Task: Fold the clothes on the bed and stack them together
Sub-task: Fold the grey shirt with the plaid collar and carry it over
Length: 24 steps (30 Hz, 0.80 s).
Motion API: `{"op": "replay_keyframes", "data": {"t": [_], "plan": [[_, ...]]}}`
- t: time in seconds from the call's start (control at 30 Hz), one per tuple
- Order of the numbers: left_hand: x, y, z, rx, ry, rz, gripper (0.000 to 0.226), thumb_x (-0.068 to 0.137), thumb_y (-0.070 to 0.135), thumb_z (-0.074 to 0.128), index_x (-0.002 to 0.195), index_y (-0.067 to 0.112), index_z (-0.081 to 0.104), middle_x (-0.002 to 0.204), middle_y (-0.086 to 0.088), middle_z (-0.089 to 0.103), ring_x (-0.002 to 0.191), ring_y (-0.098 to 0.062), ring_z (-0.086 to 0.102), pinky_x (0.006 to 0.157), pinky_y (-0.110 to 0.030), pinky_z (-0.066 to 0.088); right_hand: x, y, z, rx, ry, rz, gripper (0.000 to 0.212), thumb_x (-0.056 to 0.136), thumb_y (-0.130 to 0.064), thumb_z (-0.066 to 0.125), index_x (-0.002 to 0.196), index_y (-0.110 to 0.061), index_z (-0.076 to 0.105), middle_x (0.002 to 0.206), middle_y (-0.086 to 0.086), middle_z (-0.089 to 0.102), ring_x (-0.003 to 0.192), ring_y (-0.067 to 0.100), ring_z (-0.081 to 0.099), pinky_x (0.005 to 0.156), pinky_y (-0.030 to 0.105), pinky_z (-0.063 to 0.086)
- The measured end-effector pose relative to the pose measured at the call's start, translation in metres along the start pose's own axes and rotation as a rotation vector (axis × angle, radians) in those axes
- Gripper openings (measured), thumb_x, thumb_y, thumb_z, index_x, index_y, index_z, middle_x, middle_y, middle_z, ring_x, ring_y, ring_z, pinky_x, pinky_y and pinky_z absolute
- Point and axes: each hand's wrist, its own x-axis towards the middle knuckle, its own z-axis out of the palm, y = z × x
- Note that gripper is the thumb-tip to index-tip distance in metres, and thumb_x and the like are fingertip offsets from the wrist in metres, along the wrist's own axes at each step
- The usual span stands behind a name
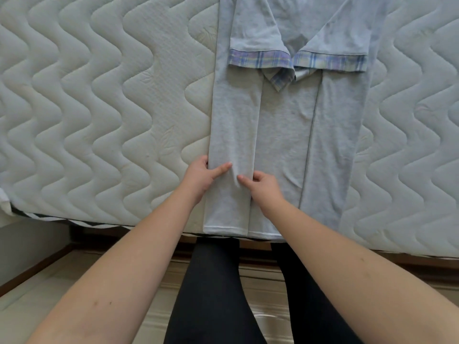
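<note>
Black-clad legs (213, 294) stand by the bed. On the white wavy mattress (99, 108) lies a gray shirt (285, 132), both sides folded in, with checked sleeve cuffs (258, 58). Left hand (198, 176) pinches the folded left flap's outer edge. Right hand (264, 187) pinches that flap's inner edge.

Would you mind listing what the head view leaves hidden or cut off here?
- Grey shirt: its collar end is cut off by the frame's top edge.
- Left hand: fingers hidden under the folded panel's edge; only the thumb shows on top.
- Shirt hem: partly covered by the forearm behind the right hand.
- Other clothes or a stack: none in frame; the mattress runs past both side edges.
</note>
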Motion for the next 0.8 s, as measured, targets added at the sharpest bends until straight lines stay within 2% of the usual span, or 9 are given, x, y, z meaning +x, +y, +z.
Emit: {"op": "replay_keyframes", "data": {"t": [0.1,0.23,0.3,0.4,0.5,0.53,0.63,0.7,0.8], "plan": [[-0.017,-0.020,-0.002,-0.064,-0.024,-0.050,0.053,0.069,0.035,0.086,0.113,0.012,0.067,0.100,-0.002,0.076,0.090,-0.017,0.074,0.068,-0.026,0.058,-0.009,0.017,0.003,0.039,-0.037,0.043,0.026,0.090,-0.020,0.069,0.113,-0.006,0.070,0.105,0.011,0.073,0.098,0.027,0.070,0.091,0.046,0.056],[-0.036,-0.040,0.000,-0.071,-0.055,-0.083,0.028,0.086,0.024,0.075,0.109,0.011,0.068,0.102,-0.006,0.076,0.093,-0.022,0.073,0.066,-0.022,0.057,-0.019,0.040,0.001,0.029,-0.127,0.096,0.029,0.094,-0.021,0.065,0.120,-0.007,0.066,0.110,0.010,0.072,0.098,0.024,0.070,0.090,0.039,0.056],[-0.046,-0.045,0.004,0.103,0.038,-0.074,0.021,0.095,0.026,0.064,0.106,0.008,0.067,0.103,-0.009,0.074,0.091,-0.024,0.071,0.064,-0.019,0.053,-0.024,0.048,-0.002,-0.040,-0.149,0.089,0.030,0.094,-0.021,0.065,0.120,-0.006,0.066,0.108,0.007,0.072,0.095,0.020,0.070,0.089,0.038,0.057],[-0.062,-0.050,0.010,0.597,0.302,0.058,0.024,0.094,0.029,0.062,0.105,0.007,0.061,0.100,-0.010,0.066,0.091,-0.027,0.061,0.072,-0.029,0.045,-0.030,0.048,-0.016,-0.349,-0.036,-0.030,0.025,0.090,-0.032,0.069,0.106,-0.013,0.070,0.097,0.004,0.073,0.093,0.022,0.069,0.089,0.040,0.055],[-0.080,-0.044,0.023,0.624,0.525,0.284,0.034,0.087,0.020,0.066,0.116,0.008,0.053,0.110,-0.011,0.054,0.097,-0.024,0.053,0.087,-0.035,0.043,-0.039,0.035,-0.048,-0.556,0.181,-0.166,0.018,0.089,-0.041,0.066,0.094,-0.024,0.068,0.079,-0.010,0.064,0.087,0.016,0.062,0.076,0.029,0.046],[-0.083,-0.039,0.031,0.627,0.536,0.363,0.034,0.087,0.018,0.065,0.117,0.007,0.053,0.110,-0.011,0.052,0.098,-0.023,0.052,0.089,-0.035,0.042,-0.041,0.031,-0.062,-0.548,0.245,-0.201,0.016,0.090,-0.040,0.065,0.093,-0.024,0.068,0.076,-0.012,0.061,0.086,0.016,0.061,0.072,0.027,0.042],[-0.082,-0.019,0.069,0.570,0.353,0.475,0.024,0.092,0.014,0.059,0.114,0.005,0.057,0.101,-0.005,0.053,0.095,-0.021,0.055,0.084,-0.029,0.044,-0.041,0.022,-0.108,-0.407,0.420,-0.272,0.017,0.091,-0.036,0.064,0.099,-0.020,0.065,0.083,-0.008,0.062,0.087,0.018,0.063,0.073,0.029,0.044],[-0.076,-0.003,0.103,0.550,0.218,0.491,0.023,0.094,0.015,0.057,0.115,0.006,0.061,0.100,-0.003,0.058,0.093,-0.018,0.059,0.080,-0.022,0.043,-0.039,0.017,-0.140,-0.362,0.524,-0.288,0.028,0.091,-0.033,0.065,0.113,-0.016,0.061,0.101,0.000,0.064,0.097,0.021,0.061,0.085,0.034,0.048],[-0.054,0.026,0.155,0.567,0.058,0.469,0.034,0.096,0.021,0.057,0.128,0.007,0.057,0.115,-0.007,0.062,0.101,-0.018,0.060,0.084,-0.020,0.042,-0.030,0.009,-0.184,-0.346,0.565,-0.257,0.048,0.090,-0.029,0.068,0.131,-0.013,0.051,0.120,0.004,0.058,0.110,0.021,0.056,0.095,0.032,0.042]]}}
